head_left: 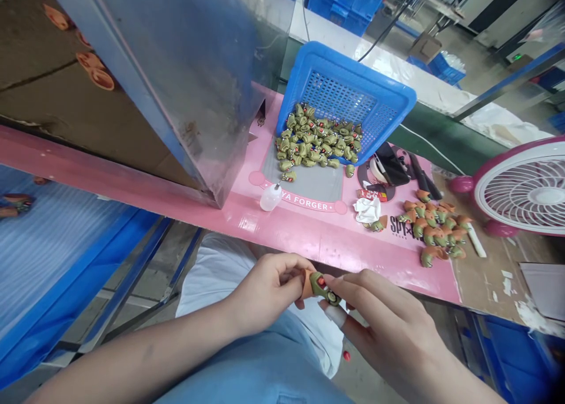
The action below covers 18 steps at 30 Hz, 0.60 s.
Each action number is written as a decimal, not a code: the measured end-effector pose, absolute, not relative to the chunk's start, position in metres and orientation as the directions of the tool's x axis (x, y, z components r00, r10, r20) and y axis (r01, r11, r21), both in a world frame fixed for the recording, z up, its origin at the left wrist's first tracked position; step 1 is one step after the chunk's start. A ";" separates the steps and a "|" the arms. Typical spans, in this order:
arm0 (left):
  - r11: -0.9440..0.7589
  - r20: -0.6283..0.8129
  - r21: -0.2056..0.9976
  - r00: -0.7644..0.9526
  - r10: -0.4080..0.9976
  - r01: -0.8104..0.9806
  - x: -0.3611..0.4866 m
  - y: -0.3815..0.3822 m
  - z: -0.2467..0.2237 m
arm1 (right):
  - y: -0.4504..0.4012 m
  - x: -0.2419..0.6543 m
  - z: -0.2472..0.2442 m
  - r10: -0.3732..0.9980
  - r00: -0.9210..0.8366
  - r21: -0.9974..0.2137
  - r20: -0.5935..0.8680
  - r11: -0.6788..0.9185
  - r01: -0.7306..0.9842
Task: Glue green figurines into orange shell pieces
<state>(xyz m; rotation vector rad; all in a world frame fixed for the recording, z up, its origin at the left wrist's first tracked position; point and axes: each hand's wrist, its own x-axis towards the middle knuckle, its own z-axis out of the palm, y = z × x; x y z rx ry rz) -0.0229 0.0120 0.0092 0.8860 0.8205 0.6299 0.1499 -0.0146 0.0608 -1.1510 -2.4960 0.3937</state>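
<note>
My left hand (273,286) pinches the orange part (308,284) of a small piece held over my lap. The green part (318,284), with a red spot and dark and white details, is joined to or pressed against the orange one. My right hand (375,310) grips the green part from the right, with a white cover on one fingertip. A blue basket (348,68), tipped toward me, holds many green pieces (309,139). Joined orange and green pieces (435,227) lie heaped at the right of the table.
A small translucent bottle (271,198) stands near the pink table's edge (286,236). A metal-sided box (189,98) rises at the left. White tissue (368,209), a phone (392,164) and a pink-and-white fan (529,186) are to the right.
</note>
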 end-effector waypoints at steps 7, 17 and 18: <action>0.494 -0.367 0.864 0.551 0.749 -0.097 -0.022 0.014 0.012 | -0.015 0.146 0.058 0.763 -0.610 -0.402 0.214 0.638 0.657; 0.477 -0.376 0.879 0.588 0.716 -0.018 -0.022 0.018 0.010 | -0.014 0.148 0.053 0.772 -0.599 -0.390 0.214 0.629 0.672; 0.470 -0.367 0.882 0.585 0.723 -0.028 -0.022 0.018 0.010 | -0.014 0.149 0.052 0.781 -0.582 -0.401 0.227 0.619 0.675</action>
